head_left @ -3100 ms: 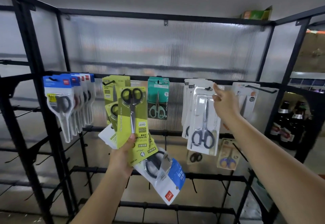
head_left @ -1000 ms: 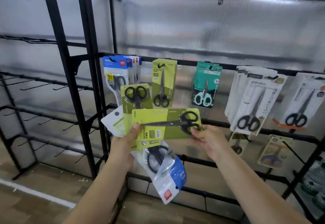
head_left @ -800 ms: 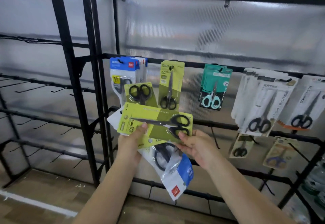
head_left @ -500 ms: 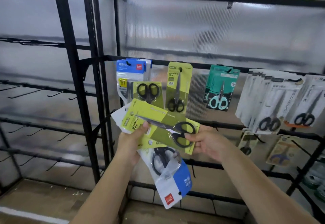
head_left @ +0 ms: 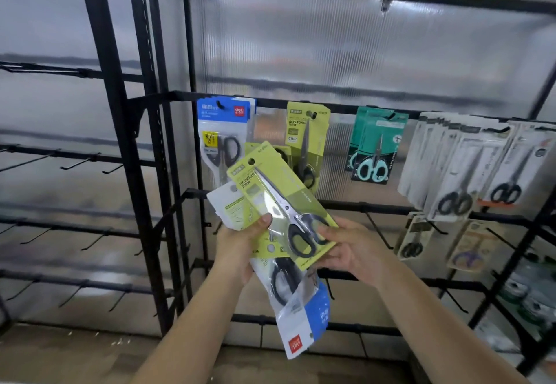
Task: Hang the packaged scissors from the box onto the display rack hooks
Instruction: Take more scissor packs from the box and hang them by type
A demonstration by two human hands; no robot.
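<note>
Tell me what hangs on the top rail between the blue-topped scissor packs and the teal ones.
In the head view, one hook of lime-green scissor packs hangs between the blue-topped packs and the teal packs.

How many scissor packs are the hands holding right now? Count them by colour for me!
Lime green packs: 2
White pack: 1
Blue-and-white pack: 1
Total: 4
</note>
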